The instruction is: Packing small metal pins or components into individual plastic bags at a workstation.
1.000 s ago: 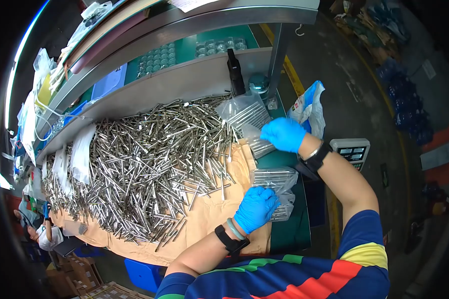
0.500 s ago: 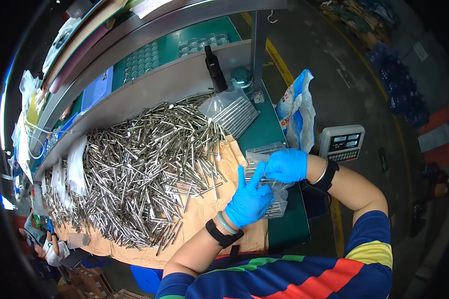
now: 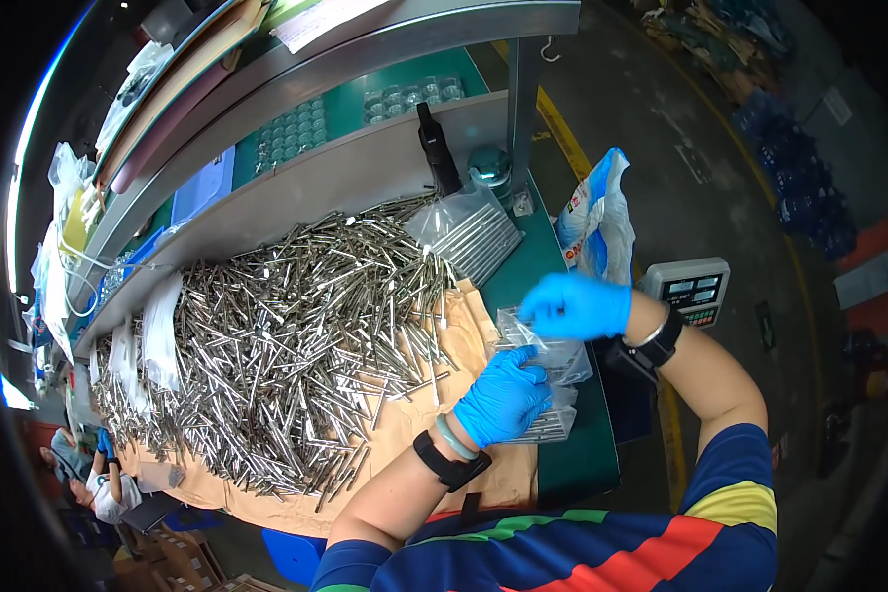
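Plastic bag (image 3: 538, 340) sits at three o'clock of the pin heap (image 3: 286, 345), pinched by both gloved hands, left hand (image 3: 503, 395) and right hand (image 3: 574, 306), seemingly to spread its mouth over filled bags (image 3: 553, 419).

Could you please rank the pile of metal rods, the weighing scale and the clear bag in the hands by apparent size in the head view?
1. pile of metal rods
2. weighing scale, though it sits farther away
3. clear bag, close to the scale; unsure
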Demonstrator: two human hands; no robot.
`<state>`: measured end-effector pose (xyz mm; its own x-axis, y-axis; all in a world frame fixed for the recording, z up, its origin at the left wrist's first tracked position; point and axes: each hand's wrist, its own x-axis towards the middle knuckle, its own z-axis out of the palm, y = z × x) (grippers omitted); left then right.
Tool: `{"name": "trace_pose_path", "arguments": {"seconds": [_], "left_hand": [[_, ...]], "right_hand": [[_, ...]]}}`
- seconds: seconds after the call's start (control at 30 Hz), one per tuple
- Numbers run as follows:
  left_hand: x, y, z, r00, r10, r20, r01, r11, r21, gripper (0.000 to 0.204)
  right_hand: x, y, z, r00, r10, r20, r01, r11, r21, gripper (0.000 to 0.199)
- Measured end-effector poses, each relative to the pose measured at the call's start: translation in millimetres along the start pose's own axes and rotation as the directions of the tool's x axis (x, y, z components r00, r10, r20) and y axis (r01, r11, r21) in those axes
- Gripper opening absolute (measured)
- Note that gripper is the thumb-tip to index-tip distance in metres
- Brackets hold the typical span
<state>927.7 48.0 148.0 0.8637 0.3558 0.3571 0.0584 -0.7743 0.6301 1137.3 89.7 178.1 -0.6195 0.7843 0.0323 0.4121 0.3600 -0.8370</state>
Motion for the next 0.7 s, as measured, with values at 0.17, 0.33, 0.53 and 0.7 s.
{"name": "trace_pose_path", "arguments": {"seconds": [0.17,0.33,0.53,0.7], "left_hand": [[-1,1,-2,0.999,0.053,-0.008,-0.053,0.996,0.068,0.005],[-1,3,-1,0.999,0.029,0.026,-0.031,0.996,0.082,0.006],[-6,1,2,1.0,-0.007,-0.011,0.008,0.996,0.09,0.007],[-10,-5,5,1.0,-0.009,-0.003,0.009,0.996,0.084,0.006]], "right_hand": [[67,-8,-23,0.952,-0.106,-0.287,-0.07,0.838,-0.541,0.044],[128,14,-33,0.913,0.022,-0.408,-0.236,0.843,-0.484,0.044],[145,22,-22,0.923,0.27,-0.275,-0.384,0.711,-0.59,0.028],[117,31,-7,0.959,0.182,-0.215,-0.282,0.621,-0.731,0.013]]}}
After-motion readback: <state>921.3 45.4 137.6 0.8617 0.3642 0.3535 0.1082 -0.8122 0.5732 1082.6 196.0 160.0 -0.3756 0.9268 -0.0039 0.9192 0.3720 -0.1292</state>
